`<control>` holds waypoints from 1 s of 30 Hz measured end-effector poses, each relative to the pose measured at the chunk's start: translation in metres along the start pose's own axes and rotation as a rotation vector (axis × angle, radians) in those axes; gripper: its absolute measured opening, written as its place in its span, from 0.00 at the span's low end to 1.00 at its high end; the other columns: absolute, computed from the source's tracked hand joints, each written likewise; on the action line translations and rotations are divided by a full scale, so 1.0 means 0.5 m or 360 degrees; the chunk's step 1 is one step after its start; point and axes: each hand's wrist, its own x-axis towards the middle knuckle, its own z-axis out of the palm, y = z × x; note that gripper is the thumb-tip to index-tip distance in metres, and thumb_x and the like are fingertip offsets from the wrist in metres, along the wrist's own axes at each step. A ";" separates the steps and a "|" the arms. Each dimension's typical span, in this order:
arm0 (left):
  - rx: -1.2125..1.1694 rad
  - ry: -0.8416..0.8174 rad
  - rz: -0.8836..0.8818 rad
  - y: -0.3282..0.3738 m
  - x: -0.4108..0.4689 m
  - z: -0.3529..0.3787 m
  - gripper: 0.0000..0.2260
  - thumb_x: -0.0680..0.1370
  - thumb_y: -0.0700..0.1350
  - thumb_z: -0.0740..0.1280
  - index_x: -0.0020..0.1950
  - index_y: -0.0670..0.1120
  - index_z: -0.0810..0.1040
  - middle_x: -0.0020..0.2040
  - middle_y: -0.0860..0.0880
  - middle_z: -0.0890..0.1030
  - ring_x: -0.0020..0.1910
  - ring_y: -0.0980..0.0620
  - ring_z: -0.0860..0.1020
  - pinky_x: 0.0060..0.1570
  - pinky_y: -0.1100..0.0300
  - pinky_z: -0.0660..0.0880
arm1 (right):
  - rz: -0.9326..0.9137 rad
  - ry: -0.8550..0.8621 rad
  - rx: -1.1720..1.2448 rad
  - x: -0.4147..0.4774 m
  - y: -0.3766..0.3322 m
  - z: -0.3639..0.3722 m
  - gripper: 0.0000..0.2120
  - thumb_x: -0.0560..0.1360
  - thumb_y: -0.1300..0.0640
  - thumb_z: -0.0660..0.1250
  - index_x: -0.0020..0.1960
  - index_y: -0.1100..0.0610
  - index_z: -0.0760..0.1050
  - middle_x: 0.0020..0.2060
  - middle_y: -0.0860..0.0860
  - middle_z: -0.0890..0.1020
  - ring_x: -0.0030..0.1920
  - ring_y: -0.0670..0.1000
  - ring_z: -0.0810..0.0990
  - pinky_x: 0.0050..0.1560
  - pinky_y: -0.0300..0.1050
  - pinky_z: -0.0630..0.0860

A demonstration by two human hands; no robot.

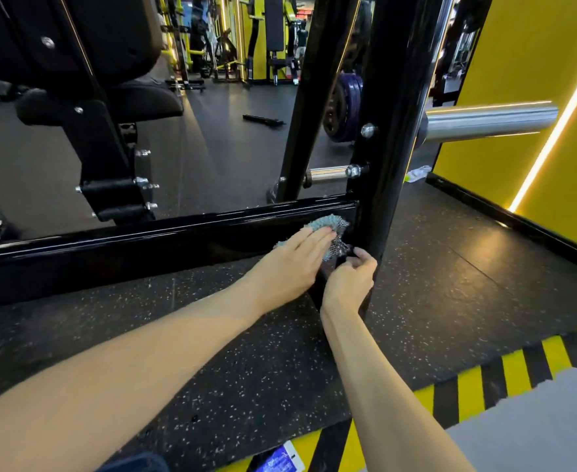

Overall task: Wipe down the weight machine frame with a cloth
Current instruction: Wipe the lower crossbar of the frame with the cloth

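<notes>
Cloth (pixel 332 223) is being pressed onto the frame rail (pixel 144 248) under the flat left hand (pixel 290 264), right hand (pixel 348 282) seemingly pinching its corner; leftward sweep next.

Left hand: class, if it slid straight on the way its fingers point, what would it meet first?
Probably the upright post, just beyond the cloth the left hand presses on the bar.
</notes>
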 end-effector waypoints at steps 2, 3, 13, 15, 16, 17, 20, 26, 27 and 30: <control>0.0051 0.0048 -0.0007 -0.017 -0.045 0.012 0.23 0.80 0.43 0.56 0.73 0.34 0.61 0.74 0.38 0.64 0.74 0.41 0.62 0.72 0.46 0.55 | -0.0006 0.0002 0.0003 -0.003 -0.003 -0.002 0.19 0.77 0.72 0.52 0.61 0.56 0.70 0.54 0.54 0.74 0.58 0.55 0.73 0.54 0.45 0.70; 0.0076 0.0058 0.0026 -0.026 -0.060 0.019 0.23 0.80 0.42 0.54 0.73 0.33 0.60 0.74 0.38 0.64 0.73 0.40 0.63 0.72 0.46 0.55 | -0.0017 -0.0009 -0.0003 -0.004 -0.004 -0.003 0.21 0.76 0.73 0.51 0.62 0.57 0.70 0.54 0.54 0.74 0.58 0.55 0.72 0.53 0.43 0.68; 0.0121 -0.0036 0.0025 -0.006 -0.017 -0.003 0.26 0.81 0.44 0.57 0.75 0.33 0.54 0.76 0.36 0.57 0.76 0.39 0.55 0.73 0.45 0.49 | -0.0004 -0.0118 -0.0007 -0.006 -0.006 -0.015 0.24 0.75 0.73 0.51 0.66 0.56 0.68 0.57 0.53 0.73 0.59 0.53 0.71 0.55 0.45 0.69; 0.0191 0.0017 0.0042 -0.032 -0.073 0.008 0.24 0.80 0.41 0.53 0.74 0.32 0.54 0.75 0.35 0.58 0.75 0.38 0.58 0.73 0.44 0.49 | 0.0014 -0.0174 -0.0026 -0.004 -0.009 -0.023 0.26 0.75 0.74 0.51 0.67 0.56 0.68 0.60 0.54 0.72 0.56 0.51 0.71 0.53 0.43 0.67; 0.0241 0.0000 0.0072 -0.043 -0.083 0.012 0.24 0.80 0.41 0.50 0.74 0.32 0.53 0.75 0.35 0.58 0.75 0.39 0.58 0.72 0.44 0.50 | 0.0010 -0.0198 -0.0032 -0.003 -0.010 -0.026 0.26 0.74 0.75 0.51 0.67 0.56 0.68 0.60 0.54 0.72 0.55 0.50 0.71 0.53 0.43 0.67; 0.0260 -0.0026 0.0112 -0.045 -0.078 0.013 0.24 0.80 0.41 0.49 0.74 0.32 0.52 0.76 0.36 0.58 0.75 0.39 0.57 0.73 0.45 0.50 | -0.0003 -0.0214 -0.0056 -0.006 -0.009 -0.029 0.26 0.74 0.75 0.51 0.67 0.56 0.68 0.60 0.53 0.72 0.55 0.50 0.71 0.54 0.43 0.68; 0.0161 -0.0106 0.0163 -0.018 0.008 -0.014 0.26 0.83 0.45 0.53 0.76 0.33 0.50 0.77 0.37 0.54 0.76 0.41 0.53 0.74 0.46 0.49 | -0.0031 -0.0230 -0.0118 -0.010 -0.006 -0.029 0.27 0.74 0.75 0.51 0.68 0.55 0.67 0.59 0.51 0.71 0.60 0.52 0.70 0.61 0.47 0.70; 0.0147 -0.0174 -0.0009 0.008 -0.018 -0.032 0.26 0.82 0.43 0.54 0.75 0.31 0.50 0.76 0.35 0.54 0.76 0.38 0.53 0.74 0.46 0.50 | 0.0011 -0.0274 -0.0119 -0.010 -0.012 -0.037 0.27 0.75 0.74 0.51 0.69 0.54 0.67 0.59 0.49 0.71 0.59 0.50 0.69 0.63 0.46 0.69; 0.0152 -0.0125 -0.0051 0.001 -0.038 -0.024 0.27 0.82 0.43 0.55 0.74 0.31 0.50 0.76 0.35 0.55 0.76 0.38 0.55 0.73 0.45 0.51 | 0.0002 -0.0280 -0.0126 -0.012 -0.012 -0.042 0.27 0.75 0.74 0.51 0.69 0.55 0.67 0.59 0.49 0.71 0.58 0.49 0.69 0.61 0.44 0.68; 0.0190 -0.0099 0.0002 -0.006 -0.011 -0.024 0.27 0.82 0.44 0.57 0.74 0.32 0.50 0.76 0.36 0.55 0.76 0.39 0.55 0.73 0.46 0.51 | -0.0034 -0.0290 -0.0147 -0.013 -0.012 -0.045 0.27 0.75 0.74 0.51 0.69 0.55 0.67 0.60 0.50 0.71 0.60 0.50 0.70 0.62 0.44 0.68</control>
